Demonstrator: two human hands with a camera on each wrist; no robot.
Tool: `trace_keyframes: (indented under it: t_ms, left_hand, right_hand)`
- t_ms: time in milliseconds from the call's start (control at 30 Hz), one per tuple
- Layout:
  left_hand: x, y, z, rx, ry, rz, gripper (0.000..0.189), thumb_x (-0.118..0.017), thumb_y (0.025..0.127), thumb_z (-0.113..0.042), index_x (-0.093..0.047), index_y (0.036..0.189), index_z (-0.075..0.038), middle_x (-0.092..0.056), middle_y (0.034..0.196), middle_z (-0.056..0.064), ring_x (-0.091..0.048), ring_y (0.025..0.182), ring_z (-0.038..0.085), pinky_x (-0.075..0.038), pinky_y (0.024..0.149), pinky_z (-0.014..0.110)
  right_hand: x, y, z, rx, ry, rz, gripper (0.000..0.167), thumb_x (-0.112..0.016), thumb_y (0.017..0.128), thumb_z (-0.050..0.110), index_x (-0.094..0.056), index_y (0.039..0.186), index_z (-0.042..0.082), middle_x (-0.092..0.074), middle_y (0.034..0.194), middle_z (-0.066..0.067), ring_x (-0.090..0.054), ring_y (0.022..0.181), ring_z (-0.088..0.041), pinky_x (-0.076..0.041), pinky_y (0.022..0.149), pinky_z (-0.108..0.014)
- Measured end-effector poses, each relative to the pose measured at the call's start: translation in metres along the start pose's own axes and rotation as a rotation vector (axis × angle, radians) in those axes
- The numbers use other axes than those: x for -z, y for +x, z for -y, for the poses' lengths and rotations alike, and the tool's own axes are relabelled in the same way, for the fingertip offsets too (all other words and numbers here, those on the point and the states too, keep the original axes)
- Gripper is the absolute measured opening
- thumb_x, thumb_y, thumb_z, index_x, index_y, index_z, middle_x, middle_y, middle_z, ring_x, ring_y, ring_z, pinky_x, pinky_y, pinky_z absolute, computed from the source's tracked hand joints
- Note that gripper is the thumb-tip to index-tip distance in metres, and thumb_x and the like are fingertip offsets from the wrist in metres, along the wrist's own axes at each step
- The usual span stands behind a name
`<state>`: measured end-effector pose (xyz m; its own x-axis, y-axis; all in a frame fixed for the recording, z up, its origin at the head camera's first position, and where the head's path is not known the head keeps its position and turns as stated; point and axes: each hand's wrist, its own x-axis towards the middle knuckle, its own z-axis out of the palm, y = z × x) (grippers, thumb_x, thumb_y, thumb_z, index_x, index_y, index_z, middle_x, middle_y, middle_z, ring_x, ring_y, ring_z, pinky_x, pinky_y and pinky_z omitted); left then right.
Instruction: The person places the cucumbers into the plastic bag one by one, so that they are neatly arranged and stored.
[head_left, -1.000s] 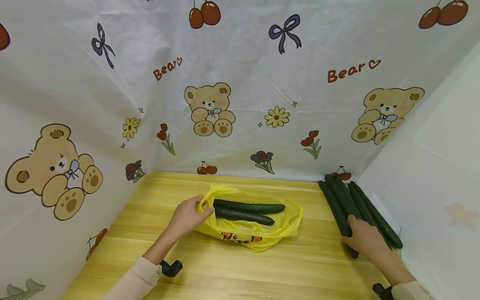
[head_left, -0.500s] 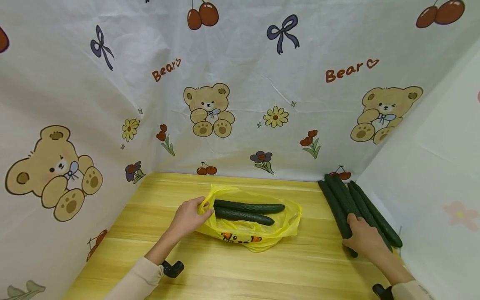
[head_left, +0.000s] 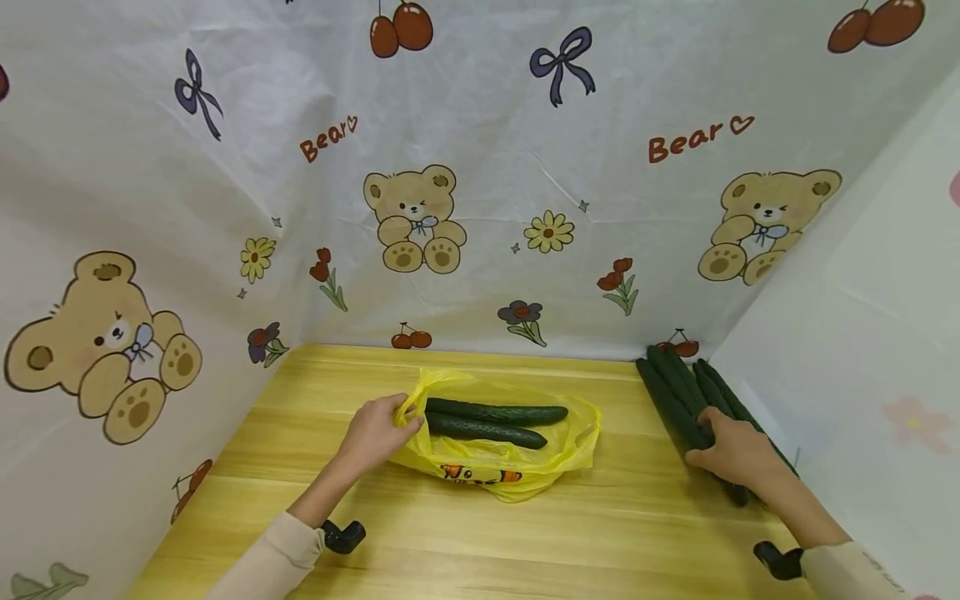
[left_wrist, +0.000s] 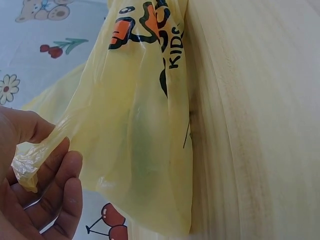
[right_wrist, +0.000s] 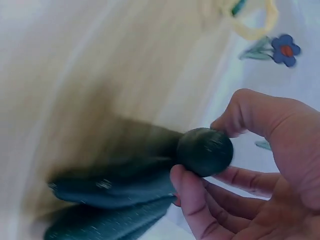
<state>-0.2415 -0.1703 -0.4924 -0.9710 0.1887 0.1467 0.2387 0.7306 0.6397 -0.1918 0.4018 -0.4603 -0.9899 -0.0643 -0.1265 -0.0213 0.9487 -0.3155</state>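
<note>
My left hand (head_left: 375, 433) pinches the left edge of a yellow plastic bag (head_left: 517, 479), holding its mouth wide. In the left wrist view the gathered film (left_wrist: 30, 167) runs between thumb and fingers. Two dark green cucumbers (head_left: 498, 412) lie inside, side by side. On the right, my right hand (head_left: 738, 450) grips a cucumber (right_wrist: 205, 151) near its rounded end, thumb on one side and fingers on the other. That end is raised off the table, above its shadow. More cucumbers (right_wrist: 115, 185) lie beside it, partly covered by the hand in the head view.
The wooden table (head_left: 525, 550) ends at a printed bear sheet (head_left: 487, 317) behind. Its left side and a white wall (head_left: 862, 358) on the right close in the work area. The cucumber pile sits close to the right wall.
My right hand has moved slightly right and away from me, raising the near end of the gripped cucumber. The left hand and bag have stayed in place.
</note>
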Motion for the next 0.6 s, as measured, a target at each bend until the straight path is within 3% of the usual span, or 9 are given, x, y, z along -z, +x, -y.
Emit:
trace_keyframes:
  t_ms: [133,233,400,467,600]
  left_hand:
    - [0.000,0.000,0.000,-0.004,-0.004,-0.001,0.020,-0.074,0.100,-0.031,-0.062,0.088,-0.020,-0.042,0.062,-0.005,-0.034,0.048,0.009,-0.027,0.049,0.022]
    - [0.001,-0.001,0.000,0.000,-0.012,-0.001,0.020,-0.074,0.100,-0.031,-0.062,0.089,-0.020,-0.042,0.062,-0.005,-0.034,0.048,0.009,-0.027,0.048,0.022]
    - [0.003,-0.002,0.002,0.009,-0.013,-0.001,0.020,-0.074,0.100,-0.030,-0.062,0.088,-0.020,-0.041,0.062,-0.005,-0.033,0.047,0.009,-0.026,0.048,0.022]
    - [0.003,-0.002,0.002,0.008,-0.014,-0.001,0.020,-0.074,0.100,-0.030,-0.062,0.089,-0.019,-0.040,0.063,-0.005,-0.032,0.048,0.009,-0.026,0.048,0.022]
    - [0.004,-0.002,0.003,0.006,-0.015,-0.001,0.020,-0.074,0.100,-0.031,-0.062,0.089,-0.020,-0.041,0.063,-0.005,-0.032,0.047,0.009,-0.026,0.048,0.022]
  right_hand:
    - [0.019,-0.002,0.001,0.033,0.002,-0.074,0.065,-0.073,0.100,0.034,-0.051,0.143,-0.009,-0.074,0.096,-0.020,-0.056,0.062,-0.019,-0.043,0.056,-0.037]
    - [0.028,-0.001,0.001,0.062,-0.019,-0.154,0.057,-0.069,0.103,0.031,-0.053,0.141,-0.009,-0.072,0.087,-0.017,-0.056,0.063,-0.020,-0.044,0.057,-0.039]
    - [0.037,0.003,0.002,0.133,-0.061,-0.351,0.043,-0.065,0.103,0.019,-0.060,0.134,-0.010,-0.071,0.081,-0.017,-0.057,0.074,-0.035,-0.049,0.076,-0.059]
    - [0.039,0.005,0.003,0.159,-0.069,-0.423,0.039,-0.063,0.103,0.014,-0.060,0.133,-0.011,-0.073,0.091,-0.026,-0.058,0.075,-0.039,-0.048,0.081,-0.064]
    - [0.040,0.006,0.001,0.170,-0.056,-0.474,0.037,-0.056,0.106,0.007,-0.056,0.138,-0.012,-0.065,0.116,-0.042,-0.060,0.071,-0.035,-0.049,0.065,-0.056]
